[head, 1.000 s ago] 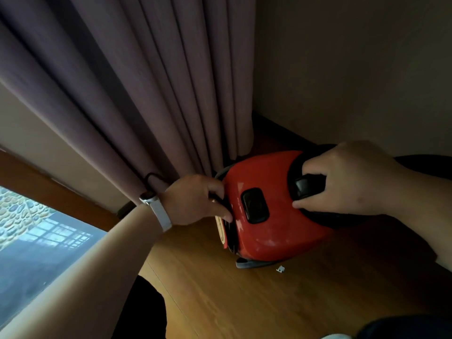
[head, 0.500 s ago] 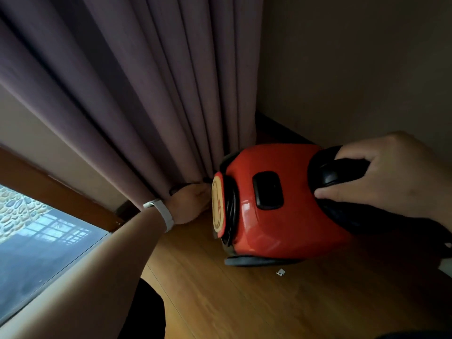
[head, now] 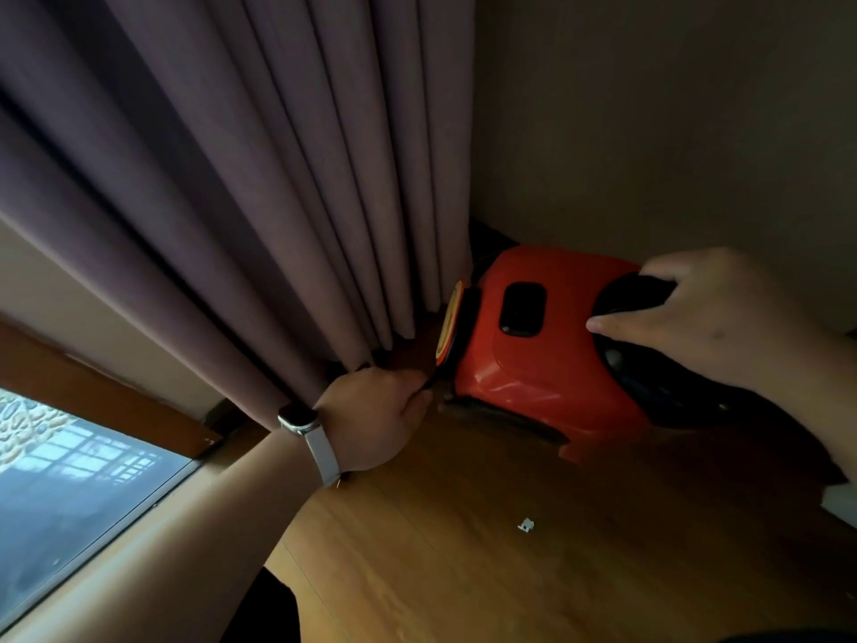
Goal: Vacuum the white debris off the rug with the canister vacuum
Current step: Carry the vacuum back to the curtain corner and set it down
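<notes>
1. Here, the right hand (head: 714, 317) is curled around the black handle (head: 635, 294) on top of the red canister vacuum (head: 547, 364). The thumb lies along the handle's near side and the fingers wrap over the far side.
2. The vacuum's body runs out from that grip toward the left hand (head: 371, 415) and sits on the wooden floor (head: 463, 573). A black panel (head: 521, 308) is set in the top shell just beyond the thumb tip.
3. The left hand is closed, knuckles up. Its fingertips pinch a thin dark strand (head: 429, 381) that leads to the vacuum's round yellow-rimmed end (head: 452, 322). Whether the strand is a cord or part of a plug cannot be told.
4. That pinch sits just beside the lower edge of the round end, low near the floor. The two grips are well apart, with the red shell between them.
5. A watch (head: 299, 417) with a pale strap sits on the wrist behind the left grip.
6. Purple curtain (head: 278, 178) folds hang directly above and beyond the left grip, and their hem is near the knuckles.
7. A small white scrap (head: 526, 525) lies on the bare floor, nearer the person than both grips and roughly between them.
8. A plain wall (head: 649, 109) rises beyond the right grip, and a window (head: 69, 494) shows outward of the left forearm.
</notes>
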`<state>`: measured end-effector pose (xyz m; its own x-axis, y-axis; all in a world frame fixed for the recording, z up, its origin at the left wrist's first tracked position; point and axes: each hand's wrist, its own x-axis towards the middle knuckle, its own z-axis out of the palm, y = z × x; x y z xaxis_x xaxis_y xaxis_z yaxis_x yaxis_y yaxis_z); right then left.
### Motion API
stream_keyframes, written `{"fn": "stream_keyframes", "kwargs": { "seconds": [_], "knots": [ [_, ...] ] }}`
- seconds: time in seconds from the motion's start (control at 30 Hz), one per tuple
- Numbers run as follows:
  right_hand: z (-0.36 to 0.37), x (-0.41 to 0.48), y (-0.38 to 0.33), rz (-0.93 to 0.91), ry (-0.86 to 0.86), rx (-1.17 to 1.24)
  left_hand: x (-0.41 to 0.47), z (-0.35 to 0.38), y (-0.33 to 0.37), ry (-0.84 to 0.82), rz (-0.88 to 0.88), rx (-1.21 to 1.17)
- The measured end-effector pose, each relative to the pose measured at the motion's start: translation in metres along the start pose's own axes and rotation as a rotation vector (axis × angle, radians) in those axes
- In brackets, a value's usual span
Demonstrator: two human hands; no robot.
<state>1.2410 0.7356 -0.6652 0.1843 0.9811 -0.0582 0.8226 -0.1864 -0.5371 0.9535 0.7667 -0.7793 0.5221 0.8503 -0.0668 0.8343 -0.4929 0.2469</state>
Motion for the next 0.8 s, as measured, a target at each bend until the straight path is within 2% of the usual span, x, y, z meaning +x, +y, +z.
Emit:
{"fn": "stream_keyframes", "kwargs": {
  "seconds": [0.23,0.37,0.57,0.73,0.8],
  "knots": [
    [0.003,-0.002,-0.003,-0.053,-0.017,-0.073,-0.004,-0.024,0.013,0.033,-0.006,0.021],
    [0.005,-0.001,-0.004,-0.090,-0.006,-0.118,-0.009,-0.035,0.018,0.137,0.143,0.115],
    [0.010,-0.003,-0.003,-0.182,-0.053,-0.196,-0.015,-0.050,0.030,0.144,0.304,0.174],
    [0.007,-0.011,-0.005,-0.399,-0.205,-0.335,-0.003,-0.056,0.012,0.166,0.369,-0.001],
    [0.007,-0.015,-0.008,-0.461,-0.256,-0.333,0.000,-0.051,0.002,0.055,0.288,-0.184]
  ]
}}
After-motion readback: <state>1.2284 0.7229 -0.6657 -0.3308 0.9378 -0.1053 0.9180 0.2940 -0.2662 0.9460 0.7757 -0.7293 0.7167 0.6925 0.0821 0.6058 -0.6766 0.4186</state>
